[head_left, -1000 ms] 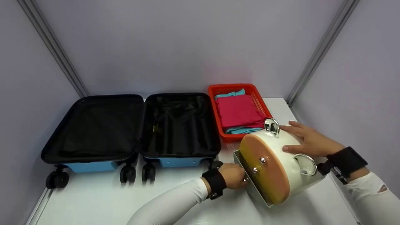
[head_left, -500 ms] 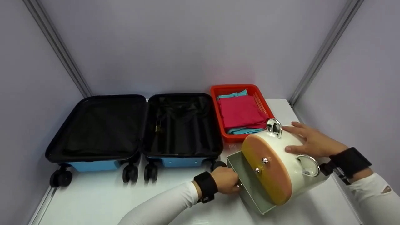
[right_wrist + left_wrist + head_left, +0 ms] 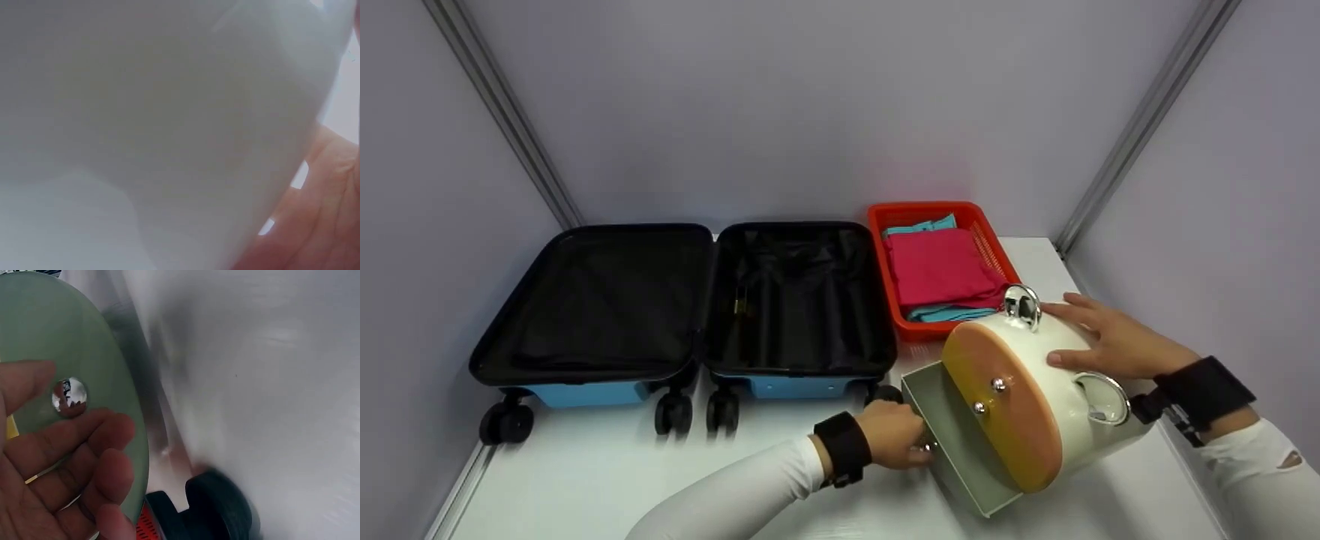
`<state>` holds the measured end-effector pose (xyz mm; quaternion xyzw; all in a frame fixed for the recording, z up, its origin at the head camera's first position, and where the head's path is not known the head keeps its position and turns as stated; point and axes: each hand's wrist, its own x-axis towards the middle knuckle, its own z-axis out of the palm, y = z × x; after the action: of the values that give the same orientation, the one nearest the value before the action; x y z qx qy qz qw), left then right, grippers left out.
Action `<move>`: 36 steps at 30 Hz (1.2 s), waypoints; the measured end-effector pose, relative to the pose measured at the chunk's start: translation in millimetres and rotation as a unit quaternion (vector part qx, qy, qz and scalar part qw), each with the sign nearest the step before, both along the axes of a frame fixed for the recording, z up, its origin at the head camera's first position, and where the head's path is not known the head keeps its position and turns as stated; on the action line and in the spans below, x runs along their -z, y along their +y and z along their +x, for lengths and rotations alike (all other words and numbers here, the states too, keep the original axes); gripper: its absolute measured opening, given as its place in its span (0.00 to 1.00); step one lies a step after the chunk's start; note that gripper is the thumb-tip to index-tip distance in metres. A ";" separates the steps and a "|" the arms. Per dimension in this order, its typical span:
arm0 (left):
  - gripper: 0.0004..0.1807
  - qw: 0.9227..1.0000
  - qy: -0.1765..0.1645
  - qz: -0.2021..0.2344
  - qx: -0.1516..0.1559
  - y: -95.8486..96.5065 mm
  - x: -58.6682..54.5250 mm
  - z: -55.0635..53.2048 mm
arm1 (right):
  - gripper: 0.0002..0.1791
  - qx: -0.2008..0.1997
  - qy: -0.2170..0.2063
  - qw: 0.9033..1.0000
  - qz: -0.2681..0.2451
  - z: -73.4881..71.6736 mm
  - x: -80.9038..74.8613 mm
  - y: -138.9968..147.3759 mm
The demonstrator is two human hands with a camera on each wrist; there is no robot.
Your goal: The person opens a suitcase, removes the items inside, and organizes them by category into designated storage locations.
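Note:
A cream rounded storage box (image 3: 1076, 412) stands at the right, with chrome ring handles and an orange-and-yellow oval panel (image 3: 1020, 420) bearing two shiny knobs. Its grey-green drawer (image 3: 949, 409) is pulled out toward the left, and bare inside where it shows. My left hand (image 3: 889, 435) is at the drawer's front. In the left wrist view, its thumb and loosely bent fingers lie around the round chrome knob (image 3: 70, 397), with a gap between thumb and knob. My right hand (image 3: 1117, 341) rests with spread fingers on the box's curved side; the box fills the right wrist view.
An open suitcase (image 3: 802, 386) with black lining and blue shell lies at the left and middle, its wheels (image 3: 724, 412) facing me. Beside it, a red basket (image 3: 915, 331) holds folded pink cloth (image 3: 941, 266) and blue cloth (image 3: 949, 313). Grey walls surround the white table.
The drawer has slid out to the left, drawn by my left hand at its knob, mostly in the first half second. My left hand then shifts slightly farther left. The right hand keeps its place.

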<state>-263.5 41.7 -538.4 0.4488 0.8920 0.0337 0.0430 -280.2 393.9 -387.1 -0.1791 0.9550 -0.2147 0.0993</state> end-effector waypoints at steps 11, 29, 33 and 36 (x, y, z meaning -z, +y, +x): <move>0.34 0.990 0.003 0.124 -0.070 -35.7 -71.3 -45.2 | 0.45 0.003 0.006 1.000 -0.001 6.4 -0.8 6.7; 0.13 0.923 0.014 0.131 -0.361 -144.4 -75.1 -173.9 | 0.45 -0.002 0.012 1.000 0.006 6.7 3.8 1.8; 0.18 0.900 -0.049 0.128 -0.415 -160.7 -64.0 -187.8 | 0.45 -0.002 0.016 1.000 0.009 7.7 4.0 3.1; 0.24 0.886 -0.092 0.124 -0.438 -172.1 -52.9 -196.5 | 0.45 -0.002 0.017 1.000 0.007 8.4 4.1 3.1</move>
<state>-460.0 -130.4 -485.4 0.0086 0.9785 0.2002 0.0497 -271.8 397.0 -391.2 -0.1836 0.9578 -0.2044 0.0847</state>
